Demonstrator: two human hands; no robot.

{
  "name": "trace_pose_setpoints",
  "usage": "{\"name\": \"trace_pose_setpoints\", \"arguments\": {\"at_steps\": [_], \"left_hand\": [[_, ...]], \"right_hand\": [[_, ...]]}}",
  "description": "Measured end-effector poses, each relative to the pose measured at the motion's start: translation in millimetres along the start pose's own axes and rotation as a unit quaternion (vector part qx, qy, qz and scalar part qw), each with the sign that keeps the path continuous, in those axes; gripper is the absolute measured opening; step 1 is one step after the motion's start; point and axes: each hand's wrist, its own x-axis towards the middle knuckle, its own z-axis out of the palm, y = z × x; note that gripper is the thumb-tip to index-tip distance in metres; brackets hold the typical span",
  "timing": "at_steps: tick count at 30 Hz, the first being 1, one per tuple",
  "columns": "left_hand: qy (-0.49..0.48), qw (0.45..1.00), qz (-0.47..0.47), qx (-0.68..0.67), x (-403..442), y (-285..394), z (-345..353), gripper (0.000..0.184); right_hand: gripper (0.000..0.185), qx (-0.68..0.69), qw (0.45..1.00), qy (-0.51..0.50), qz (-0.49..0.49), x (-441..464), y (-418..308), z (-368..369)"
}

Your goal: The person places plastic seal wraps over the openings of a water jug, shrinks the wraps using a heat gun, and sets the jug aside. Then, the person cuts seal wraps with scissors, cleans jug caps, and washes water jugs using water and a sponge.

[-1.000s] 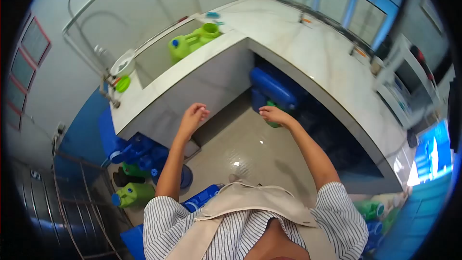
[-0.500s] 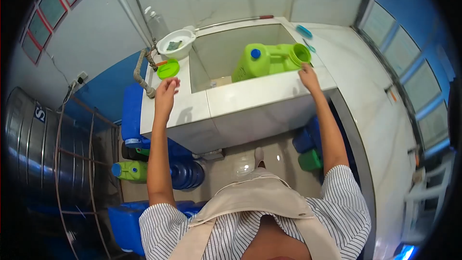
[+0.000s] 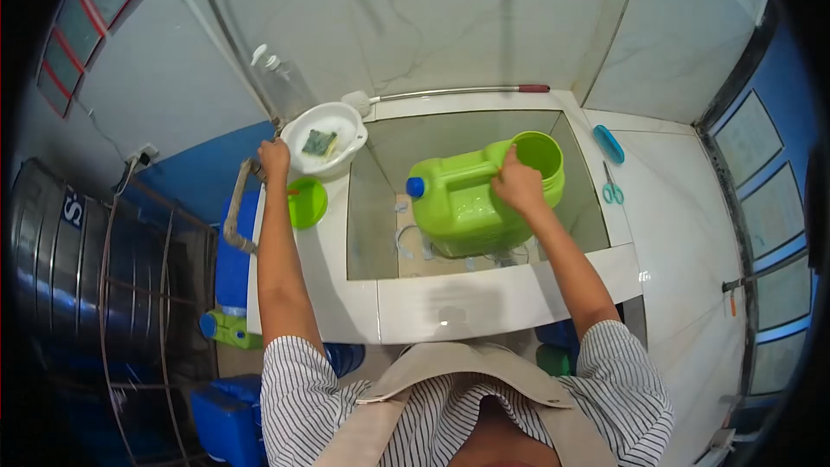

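A light green plastic jerrycan (image 3: 471, 216) with a blue cap (image 3: 416, 187) and a wide open mouth stands tilted in the tiled sink basin (image 3: 372, 233), mouth up and to the right. My right hand (image 3: 520, 183) grips it where the handle meets the neck, index finger pointing along the rim. My left hand (image 3: 274, 158) is closed around the upper fitting of the grey pipe (image 3: 235, 216) left of the basin, hiding the part it holds. Beside that hand are a white bowl (image 3: 350, 140) holding a green-and-yellow sponge (image 3: 319, 142) and a lime green lid (image 3: 309, 204).
A long-handled brush (image 3: 458, 92) lies along the basin's back edge, near a clear pump bottle (image 3: 285, 82). Teal scissors (image 3: 613, 192) and a blue brush (image 3: 609, 143) rest on the right counter. Blue containers (image 3: 226, 419) stand low at left, by a metal tank (image 3: 78, 259).
My left hand has moved forward to the pipe fitting. My right hand has shifted from the jerrycan's mouth to its handle and neck. The jerrycan has turned, its mouth now higher. The view has moved closer.
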Motion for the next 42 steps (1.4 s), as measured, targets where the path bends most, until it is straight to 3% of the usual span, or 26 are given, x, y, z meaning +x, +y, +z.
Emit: {"name": "trace_pose_setpoints", "arguments": {"at_steps": [2,4,6,8,11,14,19,21,23,24,25,26,27,28,29,32,33,34,36,37,39,42], "left_hand": [[-0.024,0.998,-0.031,0.05,33.9,-24.5,23.1,0.052],[-0.049,0.996,-0.045,0.065,59.7,-43.5,38.2,0.055],[-0.154,0.977,-0.023,0.146,73.6,-49.9,37.3,0.059],[-0.16,0.975,-0.047,0.149,97.6,-63.3,59.0,0.059],[-0.066,0.96,-0.266,0.051,87.9,-37.7,45.5,0.061],[0.014,0.938,-0.347,-0.022,82.9,-16.7,31.5,0.063],[0.044,0.964,-0.253,-0.064,74.8,-30.5,36.5,0.064],[0.064,0.985,-0.116,0.107,61.8,-26.6,36.3,0.062],[0.185,0.97,0.099,0.121,2.3,27.0,27.9,0.062],[0.141,0.963,0.227,0.033,-26.6,48.7,33.9,0.058],[-0.024,0.956,0.242,-0.166,-74.5,81.9,30.7,0.056],[-0.229,0.924,0.277,-0.131,-124.8,108.1,21.7,0.055],[-0.25,0.887,0.367,-0.124,-174.3,126.7,25.7,0.057],[-0.361,0.849,0.385,-0.036,-213.7,145.7,14.1,0.051],[-0.361,0.858,0.363,-0.038,-243.6,142.9,32.4,0.044],[-0.339,0.879,0.329,-0.063,-255.7,140.6,56.4,0.034],[-0.324,0.888,0.315,-0.082,-255.5,138.4,58.2,0.031],[-0.327,0.89,0.306,-0.083,-253.1,135.6,61.9,0.031],[-0.302,0.919,0.242,-0.071,-238.1,127.9,72.2,0.035],[-0.3,0.921,0.239,-0.069,-234.2,118.6,78.4,0.035],[-0.252,0.957,0.133,-0.058,-227.1,102.5,86.0,0.035],[-0.243,0.966,0.082,-0.034,-222.8,81.3,88.2,0.046]], "right_hand": [[0.075,-0.032,0.998,0.037,-0.051,0.5,-22.6,5.8],[0.075,-0.038,0.998,0.035,-0.039,-4.8,-34.5,8.9],[0.075,-0.052,0.997,0.043,-0.035,-2.3,-45.5,10.2],[0.075,-0.051,0.997,0.028,-0.048,-3.5,-51.3,12.8],[0.075,-0.049,0.997,0.023,-0.054,-3.4,-58.3,10.4],[0.076,-0.055,0.997,0.021,-0.047,-6.1,-63.6,12.3],[0.076,-0.065,0.996,0.014,-0.058,-1.8,-61.2,12.9],[0.075,-0.063,0.995,0.015,-0.07,2.0,-62.1,13.0],[0.076,-0.042,0.996,-0.017,-0.082,6.0,-62.3,13.9],[0.076,-0.041,0.995,-0.02,-0.083,7.8,-63.4,13.1],[0.07,-0.031,0.996,-0.031,-0.075,12.0,-64.9,10.6],[0.065,-0.019,0.997,-0.044,-0.067,16.2,-65.3,8.1],[0.065,-0.018,0.996,-0.052,-0.066,23.3,-63.5,4.5],[0.054,-0.003,0.99,-0.121,-0.068,37.2,-61.4,-2.1],[0.044,0.011,0.98,-0.188,-0.072,53.1,-60.1,-11.2],[0.028,0.095,0.99,0.051,-0.086,109.6,-87.4,-44.4],[0.028,0.167,0.979,0.036,-0.107,137.2,-99.1,-51.1],[0.026,0.304,0.946,-0.093,-0.067,168.4,-107.8,-47.1],[0.018,0.421,0.89,-0.171,-0.029,218.5,-108.9,-6.0],[0.018,0.422,0.889,-0.174,-0.032,213.1,-112.3,-13.1],[0.014,0.454,0.848,-0.27,0.05,209.5,-113.3,-18.4],[0.016,0.369,0.865,-0.338,0.042,212.3,-110.6,-17.5]]}}
